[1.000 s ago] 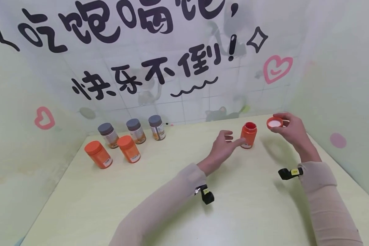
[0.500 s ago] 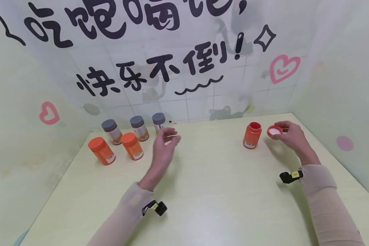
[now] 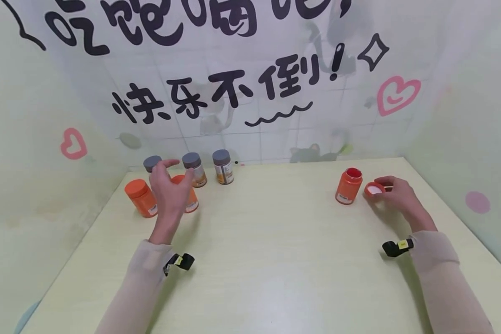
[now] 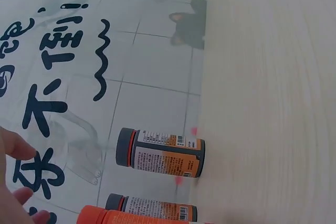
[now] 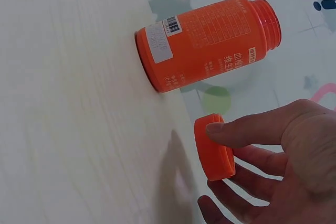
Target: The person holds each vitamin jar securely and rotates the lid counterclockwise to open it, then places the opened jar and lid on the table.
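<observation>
My right hand (image 3: 402, 199) pinches an orange screw lid (image 5: 214, 153) between thumb and fingers, its white inner side facing up toward the head camera. Just left of it stands an uncapped orange bottle (image 3: 348, 188), its red mouth showing; the right wrist view shows its white label and barcode. Across the table, my left hand (image 3: 170, 195) has thumb and fingers spread, nothing between them. It overlaps a capped orange bottle (image 3: 192, 202) in the head view and hides much of it. A second capped orange bottle (image 3: 141, 199) stands just left of that hand.
Behind the left hand stand grey-capped bottles: one partly hidden (image 3: 152, 163), one in the middle (image 3: 195, 169) and one at the right (image 3: 223, 169). A wall with a printed white banner (image 3: 242, 139) closes off the table's back; side walls flank it.
My left hand has left the uncapped bottle and swung far left to the capped bottles. My right hand keeps the lid and has come slightly lower beside the uncapped bottle.
</observation>
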A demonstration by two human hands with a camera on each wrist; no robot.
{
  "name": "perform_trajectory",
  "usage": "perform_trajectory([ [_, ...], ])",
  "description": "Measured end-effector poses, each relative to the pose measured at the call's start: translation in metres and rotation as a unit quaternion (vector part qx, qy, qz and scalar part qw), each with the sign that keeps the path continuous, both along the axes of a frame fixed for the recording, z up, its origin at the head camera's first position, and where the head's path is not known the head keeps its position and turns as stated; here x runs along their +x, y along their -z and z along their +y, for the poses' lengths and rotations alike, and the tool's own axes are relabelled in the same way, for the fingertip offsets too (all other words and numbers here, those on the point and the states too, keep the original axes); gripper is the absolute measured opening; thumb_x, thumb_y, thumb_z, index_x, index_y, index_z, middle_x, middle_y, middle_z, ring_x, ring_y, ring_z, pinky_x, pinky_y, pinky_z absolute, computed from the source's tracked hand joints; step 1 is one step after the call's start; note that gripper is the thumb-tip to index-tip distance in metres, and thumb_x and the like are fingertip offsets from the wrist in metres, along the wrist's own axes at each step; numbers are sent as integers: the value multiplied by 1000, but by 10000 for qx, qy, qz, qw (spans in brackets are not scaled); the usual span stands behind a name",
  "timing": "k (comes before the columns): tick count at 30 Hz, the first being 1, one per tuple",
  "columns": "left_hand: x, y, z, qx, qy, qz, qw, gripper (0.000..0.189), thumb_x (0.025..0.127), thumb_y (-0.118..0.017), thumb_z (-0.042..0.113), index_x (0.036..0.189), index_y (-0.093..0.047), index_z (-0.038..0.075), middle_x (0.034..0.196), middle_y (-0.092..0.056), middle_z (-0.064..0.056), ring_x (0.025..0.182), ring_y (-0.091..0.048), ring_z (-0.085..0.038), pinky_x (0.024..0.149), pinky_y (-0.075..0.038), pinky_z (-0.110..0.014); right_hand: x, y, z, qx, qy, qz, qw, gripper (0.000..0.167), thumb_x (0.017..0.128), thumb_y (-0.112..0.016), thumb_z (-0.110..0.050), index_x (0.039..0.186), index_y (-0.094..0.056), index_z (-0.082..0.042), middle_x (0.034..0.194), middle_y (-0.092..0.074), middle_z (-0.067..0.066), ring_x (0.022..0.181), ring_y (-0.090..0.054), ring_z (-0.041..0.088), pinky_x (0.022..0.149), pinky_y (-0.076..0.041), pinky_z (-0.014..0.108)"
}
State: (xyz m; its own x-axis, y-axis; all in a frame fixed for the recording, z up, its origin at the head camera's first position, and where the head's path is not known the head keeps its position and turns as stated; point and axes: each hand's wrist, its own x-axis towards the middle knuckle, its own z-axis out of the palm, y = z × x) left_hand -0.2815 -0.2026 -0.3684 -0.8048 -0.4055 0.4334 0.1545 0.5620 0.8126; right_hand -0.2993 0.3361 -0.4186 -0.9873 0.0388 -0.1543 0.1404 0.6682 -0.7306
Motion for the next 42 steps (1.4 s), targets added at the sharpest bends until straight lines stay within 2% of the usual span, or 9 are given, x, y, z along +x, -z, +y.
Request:
perform_trajectory([
  [5, -4, 4, -4, 465, -59, -803, 9957, 71, 90, -66, 42, 146, -33, 15, 151, -37, -9, 141, -35, -27, 114, -37, -48, 1, 3, -1, 111, -152, -56, 9998, 71, 93, -66, -26, 147, -33, 7, 146, -37, 34, 128, -37, 50, 104, -41, 61],
  [7, -7, 8, -7, 668, -82, -1078, 9919, 76, 89, -67, 44, 149, -28, 17, 154, -33, -8, 143, -32, -27, 115, -37, -48, 1, 3, -2, 149, -186, -59, 9997, 71, 93, -66, -26, 147, -34, 7, 145, -38, 34, 127, -38, 49, 104, -41, 61],
  [11, -11, 14, -12, 996, -27, -1396, 9852, 82, 88, -68, 49, 151, -22, 22, 157, -28, -7, 145, -30, -25, 116, -36, -49, 0, 6, -3, 262, -228, -70, 9994, 68, 93, -66, -22, 146, -35, 8, 143, -40, 34, 124, -40, 48, 104, -41, 60],
  [18, -17, 26, -18, 1281, 294, -1568, 9788, 88, 86, -68, 56, 152, -20, 23, 161, -26, -9, 142, -36, -28, 117, -34, -49, -3, 7, -6, 389, -217, -167, 9989, 69, 92, -66, -22, 146, -35, 7, 141, -41, 32, 121, -40, 46, 102, -43, 59],
  [24, -20, 32, -21, 1511, 409, -1769, 9717, 85, 88, -72, 40, 152, -20, 22, 160, -29, -12, 142, -39, -31, 118, -34, -51, -4, 8, -6, 354, -182, -216, 9990, 72, 92, -67, -23, 148, -34, 6, 142, -40, 32, 122, -39, 46, 102, -44, 59],
  [31, -24, 35, -23, 1266, 371, -1791, 9749, 90, 85, -76, 11, 153, -18, 22, 159, -30, -13, 143, -38, -32, 117, -36, -50, -3, 8, -4, 424, -326, -114, 9985, 74, 90, -69, -21, 149, -32, 4, 144, -39, 33, 124, -40, 47, 104, -42, 61],
  [34, -22, 35, -24, 1289, 392, -1799, 9744, 90, 84, -74, 4, 152, -18, 20, 157, -34, -14, 142, -40, -32, 117, -37, -49, -3, 7, -4, 448, -416, -61, 9981, 76, 88, -71, -21, 149, -32, 4, 144, -39, 33, 124, -40, 47, 105, -41, 61],
  [38, -21, 39, -26, 1346, 471, -1939, 9706, 82, 85, -76, 11, 151, -26, 14, 154, -41, -11, 139, -43, -30, 118, -34, -48, -1, 3, -3, 468, -456, -100, 9978, 78, 88, -72, -22, 149, -32, 3, 144, -39, 34, 124, -41, 48, 103, -43, 61],
  [42, -22, 44, -28, 1333, 519, -2299, 9626, 76, 88, -76, 25, 150, -33, 14, 153, -44, -8, 139, -44, -29, 120, -32, -49, 3, -9, 0, 758, -558, -141, 9955, 75, 88, -72, -28, 147, -35, 3, 145, -39, 34, 127, -40, 50, 100, -45, 61],
])
